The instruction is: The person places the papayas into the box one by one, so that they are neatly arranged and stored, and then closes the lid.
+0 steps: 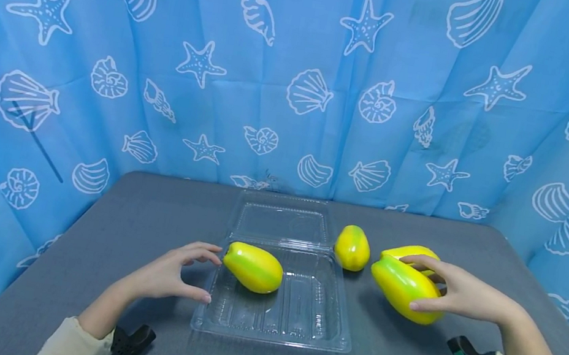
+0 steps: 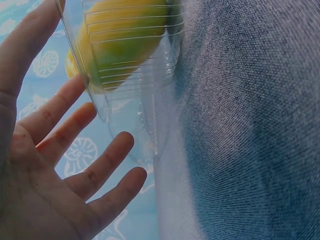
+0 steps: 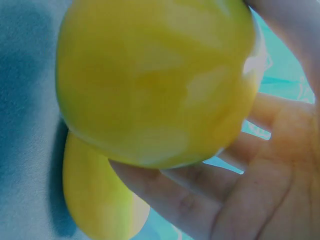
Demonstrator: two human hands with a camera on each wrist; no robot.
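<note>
My right hand (image 1: 462,292) grips a yellow-green papaya (image 1: 403,288) between the thumb and curled fingers; in the right wrist view this papaya (image 3: 155,80) fills much of the frame. Behind it, partly hidden, lies another papaya (image 3: 97,190). A third papaya (image 1: 253,268) lies in the left part of a clear plastic clamshell container (image 1: 316,331), whose lid is folded back. At the container's left edge is my left hand (image 1: 171,271), with its fingers spread. The left wrist view shows the fingers (image 2: 112,157) around the rim, holding nothing; whether they touch it is hard to tell.
One more papaya (image 1: 353,248) stands on the grey table (image 1: 169,202), right of the container's hinge. The clear lid (image 1: 283,222) lies flat toward the back. A blue curtain (image 1: 293,48) with white shells and starfish hangs behind the table and along both sides.
</note>
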